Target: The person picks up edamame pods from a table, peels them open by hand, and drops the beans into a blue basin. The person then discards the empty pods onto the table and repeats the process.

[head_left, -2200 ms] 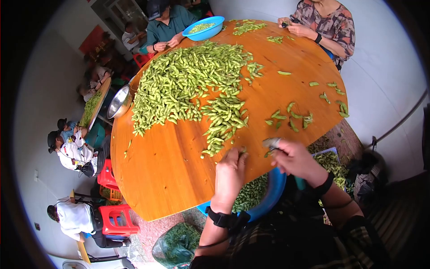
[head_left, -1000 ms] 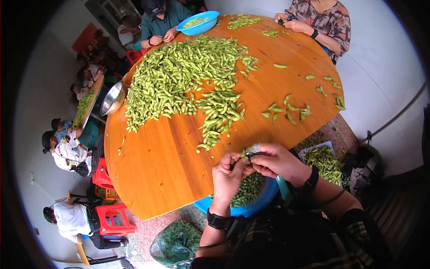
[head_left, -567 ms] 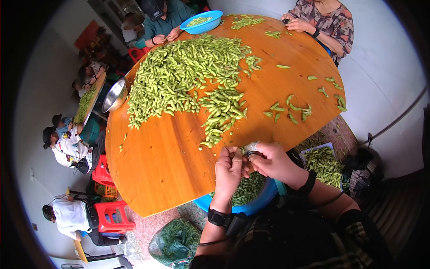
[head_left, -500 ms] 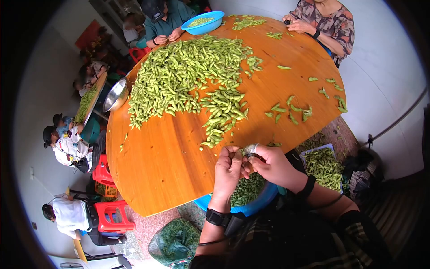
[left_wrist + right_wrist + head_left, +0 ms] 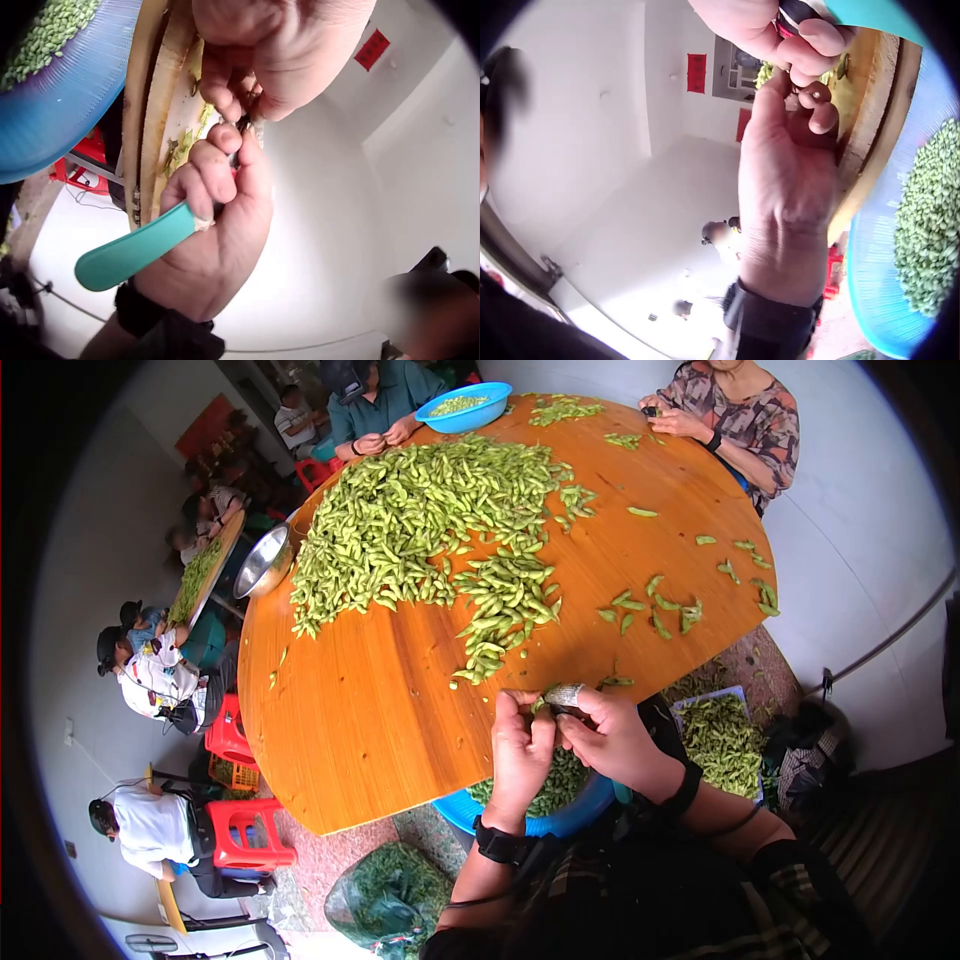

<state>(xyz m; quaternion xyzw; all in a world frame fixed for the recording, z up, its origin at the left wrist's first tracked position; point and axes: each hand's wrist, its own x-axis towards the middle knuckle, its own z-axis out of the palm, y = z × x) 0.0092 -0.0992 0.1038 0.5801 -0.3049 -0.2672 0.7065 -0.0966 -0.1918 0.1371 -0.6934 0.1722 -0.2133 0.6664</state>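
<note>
Pinching a green pod point(image 5: 539, 705) at the edge of the surface

Head view: the left hand point(image 5: 522, 752) grips the pod between thumb and fingers, near the edge of a round wooden surface point(image 5: 350, 725). The right hand point(image 5: 622, 742), with a pale wrapping point(image 5: 566, 695) on one digit, meets it there. A large heap of pods point(image 5: 420, 510) covers the far left part; a blue tub point(image 5: 458, 812) of green beans point(image 5: 556, 785) sits below the edge. Two people sit across.

Left wrist view: the right hand's fingers curl round a teal handle point(image 5: 135, 249); both hands' fingertips meet, the pod too hidden to make out.

Right wrist view: the left hand's fingers bend inward, touching the right hand's; the tub stands at right.
</note>
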